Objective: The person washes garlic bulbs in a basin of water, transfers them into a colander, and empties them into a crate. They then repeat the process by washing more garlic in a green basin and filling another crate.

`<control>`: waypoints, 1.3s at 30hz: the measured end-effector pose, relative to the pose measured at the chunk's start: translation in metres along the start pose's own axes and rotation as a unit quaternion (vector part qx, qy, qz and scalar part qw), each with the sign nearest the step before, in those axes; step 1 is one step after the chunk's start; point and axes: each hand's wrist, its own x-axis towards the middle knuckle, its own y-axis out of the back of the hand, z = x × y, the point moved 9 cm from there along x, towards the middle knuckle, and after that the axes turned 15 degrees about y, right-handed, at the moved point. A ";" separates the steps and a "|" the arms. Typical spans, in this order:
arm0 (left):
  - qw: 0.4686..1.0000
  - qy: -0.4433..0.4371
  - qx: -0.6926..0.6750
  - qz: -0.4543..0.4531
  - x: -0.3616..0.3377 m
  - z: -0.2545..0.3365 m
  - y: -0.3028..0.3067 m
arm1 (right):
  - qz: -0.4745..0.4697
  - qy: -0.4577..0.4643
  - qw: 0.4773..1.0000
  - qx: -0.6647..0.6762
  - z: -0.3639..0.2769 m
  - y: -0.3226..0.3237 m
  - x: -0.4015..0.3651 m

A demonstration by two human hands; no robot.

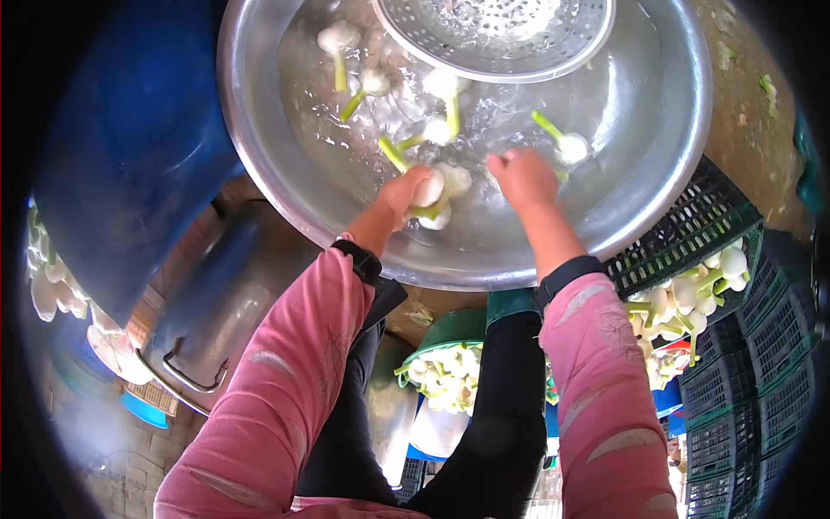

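A wide metal basin [251, 112] of water lies before me, with several white garlic bulbs [339, 37] on short green stems floating in it. My left hand [403, 195] is closed around a garlic bulb [429, 188] at the near side of the water. More bulbs press against that one, including a pale bulb [454, 180] just right of it. To the right, my right hand [526, 177] hangs over the water with its fingers curled in; whatever they may hold is hidden. A loose garlic bulb [571, 148] floats just beyond it.
A metal colander [415, 43] sits at the basin's far side. Below right, a dark plastic crate [683, 221] holds more bulbs, beside stacked crates [735, 406]. A green tub [450, 327] of bulbs stands near my legs. On the left are a blue sheet [130, 156] and a metal pot [225, 294].
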 end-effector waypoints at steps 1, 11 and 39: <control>0.994 -0.011 -0.062 -0.088 -0.004 -0.003 -0.019 | 0.023 -0.014 0.999 0.035 0.011 -0.011 -0.004; 0.986 -0.018 0.124 -0.114 0.013 0.005 -0.088 | -0.136 -0.007 0.982 0.132 0.039 -0.048 -0.023; 0.748 -0.472 0.434 -0.169 -0.214 -0.091 -0.387 | 0.504 -0.218 0.827 -0.123 0.324 0.098 -0.354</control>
